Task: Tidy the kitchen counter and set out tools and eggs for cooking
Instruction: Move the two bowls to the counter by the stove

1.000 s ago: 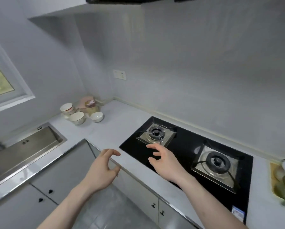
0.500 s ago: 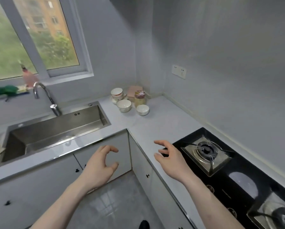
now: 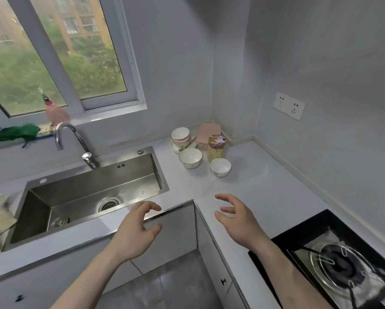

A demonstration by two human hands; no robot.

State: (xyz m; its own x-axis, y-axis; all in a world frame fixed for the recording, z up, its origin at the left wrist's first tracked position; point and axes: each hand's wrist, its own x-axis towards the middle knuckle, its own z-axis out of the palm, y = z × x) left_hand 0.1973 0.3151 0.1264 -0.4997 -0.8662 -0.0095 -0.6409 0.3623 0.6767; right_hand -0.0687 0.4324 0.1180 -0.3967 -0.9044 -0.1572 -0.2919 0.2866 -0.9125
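left hand (image 3: 135, 231) and right hand (image 3: 238, 219), lower centre of the frame, hovered empty with fingers loosely curled above the counter (image 3: 254, 186) corner. 2 bowls (image 3: 190, 157) stood at centre, beside a jar (image 3: 216, 148); sink (image 3: 93, 197) at left.

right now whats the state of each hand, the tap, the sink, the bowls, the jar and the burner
left hand: empty, fingers loosely curled
right hand: empty, fingers spread
faucet: no water running
sink: basin holds no dishes
stacked bowls: upright on a plate
two single bowls: upright, empty
jar: lidded, upright
gas burner: no flame
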